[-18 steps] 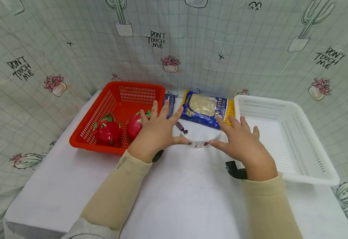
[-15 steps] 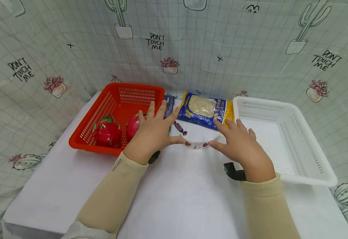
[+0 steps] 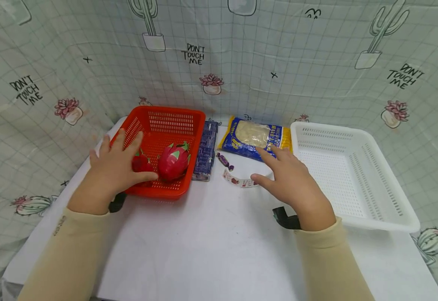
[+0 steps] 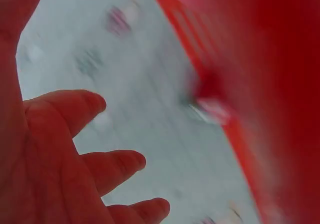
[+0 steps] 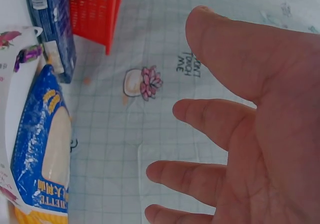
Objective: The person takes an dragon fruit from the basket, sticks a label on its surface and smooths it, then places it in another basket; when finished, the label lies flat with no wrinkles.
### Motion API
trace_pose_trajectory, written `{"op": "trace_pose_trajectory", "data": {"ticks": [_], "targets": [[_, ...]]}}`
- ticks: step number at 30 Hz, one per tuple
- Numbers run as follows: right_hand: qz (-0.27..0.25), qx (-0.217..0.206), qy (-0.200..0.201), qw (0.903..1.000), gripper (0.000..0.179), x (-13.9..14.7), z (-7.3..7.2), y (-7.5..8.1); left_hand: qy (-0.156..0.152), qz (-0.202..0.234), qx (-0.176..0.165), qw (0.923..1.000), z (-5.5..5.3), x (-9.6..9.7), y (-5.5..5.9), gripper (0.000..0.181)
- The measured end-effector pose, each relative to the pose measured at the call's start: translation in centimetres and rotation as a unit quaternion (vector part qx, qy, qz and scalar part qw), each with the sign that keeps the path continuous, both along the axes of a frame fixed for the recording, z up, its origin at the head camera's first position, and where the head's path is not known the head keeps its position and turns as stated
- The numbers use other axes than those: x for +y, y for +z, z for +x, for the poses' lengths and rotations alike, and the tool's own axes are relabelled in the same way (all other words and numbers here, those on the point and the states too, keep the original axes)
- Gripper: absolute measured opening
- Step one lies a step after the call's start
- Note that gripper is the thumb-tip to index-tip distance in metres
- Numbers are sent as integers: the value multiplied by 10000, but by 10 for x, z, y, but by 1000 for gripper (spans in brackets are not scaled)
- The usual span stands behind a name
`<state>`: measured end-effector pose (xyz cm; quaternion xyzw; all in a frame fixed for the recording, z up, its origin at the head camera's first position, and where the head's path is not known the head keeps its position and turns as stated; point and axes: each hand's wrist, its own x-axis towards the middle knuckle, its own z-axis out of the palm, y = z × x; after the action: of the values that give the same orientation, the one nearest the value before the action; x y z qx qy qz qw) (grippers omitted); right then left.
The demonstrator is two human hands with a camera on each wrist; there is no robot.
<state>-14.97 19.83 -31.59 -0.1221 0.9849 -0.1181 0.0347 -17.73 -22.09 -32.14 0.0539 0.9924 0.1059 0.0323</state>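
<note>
While a person's left hand hangs over the left side of a red basket at 10 o'clock on the white table, the step in hand appears to be a reach toward the basket or its contents, with no grip made. Inside lie two dragon fruits: a clear-showing fruit at 3 o'clock from the left hand, and a half-hidden fruit behind its thumb side. Whether the hand touches basket or fruit cannot be told. A grasp from here would call for the left hand to settle and curl its fingers around one fruit, or the rim.

The left hand's fingers are fanned wide and hold nothing, spread between 11 and 1 o'clock, thumb stretched toward 3; its forearm, in a beige sleeve, rises from 7. The right hand hangs between 2 and 3 o'clock, fingers also wide apart and unloaded, aimed at 10 and 11, its thumb tip overlapping a printed paper strip, contact unclear. Its forearm comes up from 5. Toward 12 o'clock lie a wrapped candy and a blue-and-yellow bag; a white basket stands beyond the right hand.
</note>
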Motion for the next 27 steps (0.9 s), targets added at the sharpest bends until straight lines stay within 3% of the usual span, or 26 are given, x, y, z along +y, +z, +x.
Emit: {"op": "trace_pose_trajectory", "data": {"ticks": [4,9,13,17,21,27], "targets": [[0,120,102,9999,81,-7,2,-2,347,190,-324,9987,3,-48,-12,134],[-167,474,331,9982,84,-18,3,-5,339,875,-830,9921,4,-79,-26,131],[-333,683,540,9956,87,-30,4,-6,249,1674,-1049,9800,5,-89,-34,122],[-370,627,583,9956,87,-40,6,-6,291,2085,-1077,9716,6,-96,-39,119],[-369,492,618,9962,85,-51,9,-5,431,2063,-1173,9705,5,-98,-42,122],[-430,512,1045,9923,83,-77,10,-6,538,2056,-1189,9699,6,-98,-47,120]]}}
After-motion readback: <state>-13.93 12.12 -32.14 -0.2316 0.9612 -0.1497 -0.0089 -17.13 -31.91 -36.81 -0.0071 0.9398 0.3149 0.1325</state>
